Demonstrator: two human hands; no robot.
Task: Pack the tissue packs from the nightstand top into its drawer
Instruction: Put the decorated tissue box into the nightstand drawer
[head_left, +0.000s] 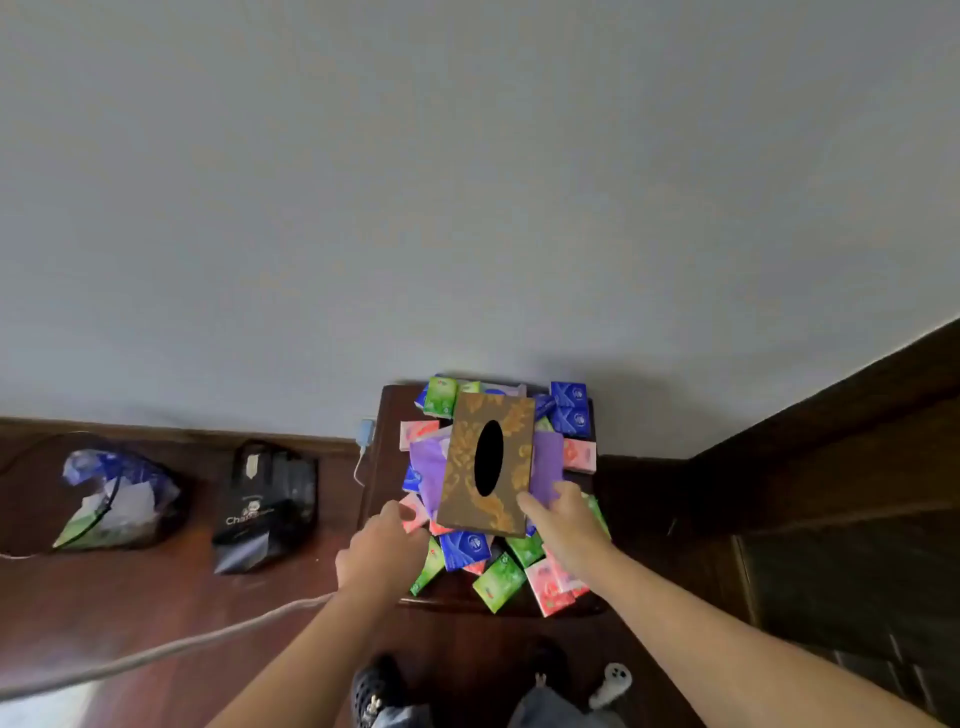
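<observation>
In the head view, the left hand (382, 553) hovered at the near left of the pile, fingers loosely curled, touching a pink pack; whether it gripped it could not be told. The right hand (563, 519) pressed spread fingers against the near right corner of one brown gold-patterned tissue box (485, 462). Many small colourful tissue packs (501, 574), too heaped to count, covered the dark wooden nightstand (387, 410). Two bags lay on the floor, left.

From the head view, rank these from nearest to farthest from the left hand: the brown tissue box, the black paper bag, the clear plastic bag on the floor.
From the left hand:
1. Brown tissue box, just right of it, on the tissue packs.
2. Black paper bag, on the floor to its left.
3. Clear plastic bag, farther left on the floor.
</observation>
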